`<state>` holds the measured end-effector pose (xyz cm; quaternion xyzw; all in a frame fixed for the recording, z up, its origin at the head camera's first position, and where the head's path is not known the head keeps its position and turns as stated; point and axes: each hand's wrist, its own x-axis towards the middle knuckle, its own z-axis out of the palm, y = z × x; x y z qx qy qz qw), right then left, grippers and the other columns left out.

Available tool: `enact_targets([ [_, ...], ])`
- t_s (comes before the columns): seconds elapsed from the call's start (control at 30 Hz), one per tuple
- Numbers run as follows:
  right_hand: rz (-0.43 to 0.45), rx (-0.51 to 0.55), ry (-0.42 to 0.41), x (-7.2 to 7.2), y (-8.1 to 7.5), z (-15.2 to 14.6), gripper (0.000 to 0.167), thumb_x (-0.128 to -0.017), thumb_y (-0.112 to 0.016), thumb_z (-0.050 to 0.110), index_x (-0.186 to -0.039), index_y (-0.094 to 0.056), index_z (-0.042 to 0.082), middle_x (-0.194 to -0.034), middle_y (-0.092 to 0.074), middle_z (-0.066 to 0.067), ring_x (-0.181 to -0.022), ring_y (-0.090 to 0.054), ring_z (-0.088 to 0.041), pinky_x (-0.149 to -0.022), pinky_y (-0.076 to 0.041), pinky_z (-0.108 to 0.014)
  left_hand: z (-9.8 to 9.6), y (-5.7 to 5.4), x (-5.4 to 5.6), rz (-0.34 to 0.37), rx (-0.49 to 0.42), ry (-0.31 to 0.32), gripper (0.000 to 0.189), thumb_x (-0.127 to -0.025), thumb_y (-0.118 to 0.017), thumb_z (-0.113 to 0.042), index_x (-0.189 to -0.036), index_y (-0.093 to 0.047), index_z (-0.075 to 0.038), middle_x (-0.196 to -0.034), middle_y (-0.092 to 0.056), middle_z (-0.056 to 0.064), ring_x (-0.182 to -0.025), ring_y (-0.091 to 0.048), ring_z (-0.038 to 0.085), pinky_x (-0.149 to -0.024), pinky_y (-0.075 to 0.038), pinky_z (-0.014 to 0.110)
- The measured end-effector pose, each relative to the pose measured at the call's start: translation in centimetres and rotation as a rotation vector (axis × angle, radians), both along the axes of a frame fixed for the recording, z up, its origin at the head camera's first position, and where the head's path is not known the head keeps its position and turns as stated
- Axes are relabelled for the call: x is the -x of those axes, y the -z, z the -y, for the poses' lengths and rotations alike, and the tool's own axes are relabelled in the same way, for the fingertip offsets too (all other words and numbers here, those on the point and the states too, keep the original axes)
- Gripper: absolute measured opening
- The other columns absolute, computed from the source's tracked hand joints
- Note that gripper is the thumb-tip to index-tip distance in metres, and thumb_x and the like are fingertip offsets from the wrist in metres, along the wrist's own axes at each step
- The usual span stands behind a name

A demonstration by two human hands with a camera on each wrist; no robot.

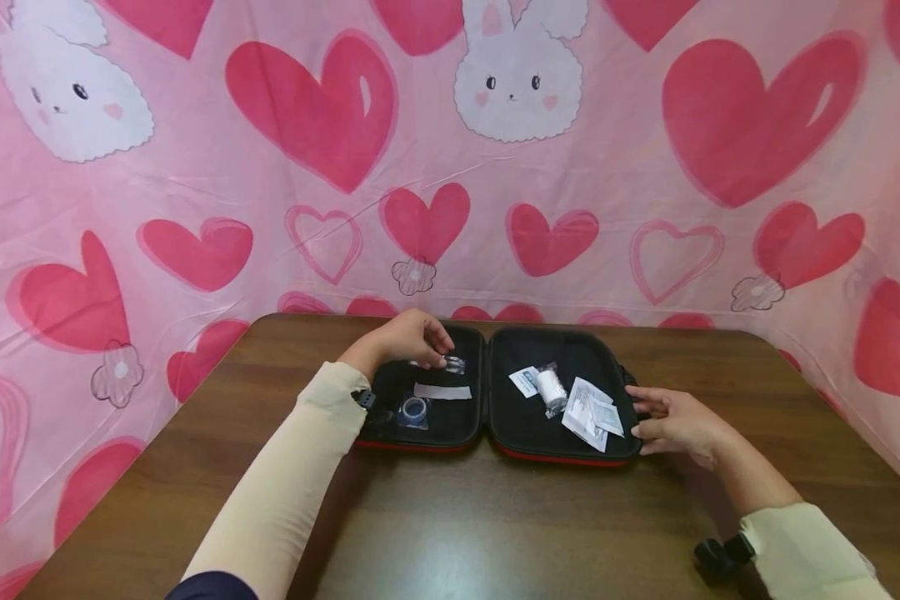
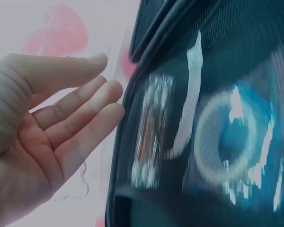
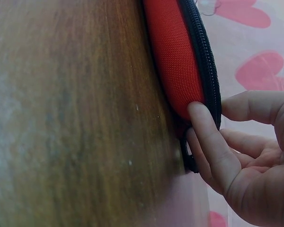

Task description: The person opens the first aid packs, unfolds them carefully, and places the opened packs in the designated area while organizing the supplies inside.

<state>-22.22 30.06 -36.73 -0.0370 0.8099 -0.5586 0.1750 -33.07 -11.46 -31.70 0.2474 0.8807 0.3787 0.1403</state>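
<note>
A black-lined zippered case (image 1: 521,421) lies unfolded on the table, its outside red. Over its left half hovers my left hand (image 1: 408,340), fingers loosely bent beside a small clear packet (image 1: 456,365); in the left wrist view the palm (image 2: 42,146) holds nothing. Below that packet are a white strip (image 1: 442,392) and a ring-shaped roll (image 1: 414,410) in blue-tinted clear wrap. My right hand (image 1: 678,425) grips the case's right edge; the right wrist view shows fingertips on its red side (image 3: 175,61) and another digit across the zipper (image 3: 210,66).
In the case's right half lie a wrapped white roll (image 1: 550,389), a small sachet (image 1: 525,382) and larger white paper packets (image 1: 585,421). The wooden table (image 1: 435,533) reaches back to a pink heart-patterned cloth (image 1: 450,167).
</note>
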Motion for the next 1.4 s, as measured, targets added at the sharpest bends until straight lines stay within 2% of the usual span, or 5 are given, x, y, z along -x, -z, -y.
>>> enact_targets([
  [0.33,-0.033,0.033,-0.029,0.0,0.3,0.0,0.077,-0.086,-0.062,-0.01,-0.147,-0.017,-0.015,-0.135,-0.032,-0.043,-0.09,-0.06,-0.024,-0.073,-0.058,-0.043,-4.6,-0.4,1.1,-0.152,0.069,0.107,0.017,-0.078,-0.08,-0.001,-0.095,-0.075,0.0,-0.085,-0.073,0.004,-0.077,-0.067,0.012,-0.069,-0.055,0.025],
  [0.57,-0.032,0.026,-0.02,0.0,0.2,-0.1,0.077,-0.085,-0.062,-0.01,-0.147,-0.017,-0.015,-0.135,-0.032,-0.044,-0.09,-0.06,-0.025,-0.073,-0.058,-0.044,-8.3,0.2,1.9,-0.138,0.101,0.205,0.027,-0.078,-0.08,-0.002,-0.103,-0.073,0.004,-0.099,-0.073,0.014,-0.082,-0.067,0.013,-0.072,-0.055,0.023],
  [0.87,-0.018,0.008,-0.018,0.1,0.3,0.0,0.077,-0.085,-0.064,-0.009,-0.148,-0.019,-0.013,-0.136,-0.032,-0.043,-0.09,-0.06,-0.026,-0.075,-0.058,-0.045,-11.9,1.8,2.5,-0.176,0.219,0.289,0.032,-0.076,-0.082,-0.003,-0.107,-0.074,-0.001,-0.103,-0.072,0.012,-0.095,-0.065,0.018,-0.079,-0.051,0.02],
  [1.13,-0.025,0.006,-0.02,0.0,0.2,0.0,0.077,-0.085,-0.064,-0.009,-0.147,-0.019,-0.014,-0.135,-0.033,-0.044,-0.09,-0.06,-0.025,-0.075,-0.058,-0.044,-13.4,2.7,2.9,-0.158,0.35,0.323,0.052,-0.075,-0.084,-0.004,-0.125,-0.067,-0.007,-0.116,-0.07,0.005,-0.108,-0.063,0.016,-0.085,-0.05,0.019],
  [1.4,-0.019,-0.006,-0.01,0.0,0.3,-0.1,0.078,-0.085,-0.064,-0.008,-0.148,-0.019,-0.013,-0.135,-0.034,-0.043,-0.089,-0.059,-0.025,-0.075,-0.058,-0.043,-13.5,3.1,2.6,-0.188,0.415,0.298,0.048,-0.078,-0.083,-0.01,-0.124,-0.069,-0.011,-0.103,-0.07,0.001,-0.092,-0.061,0.01,-0.075,-0.05,0.019],
])
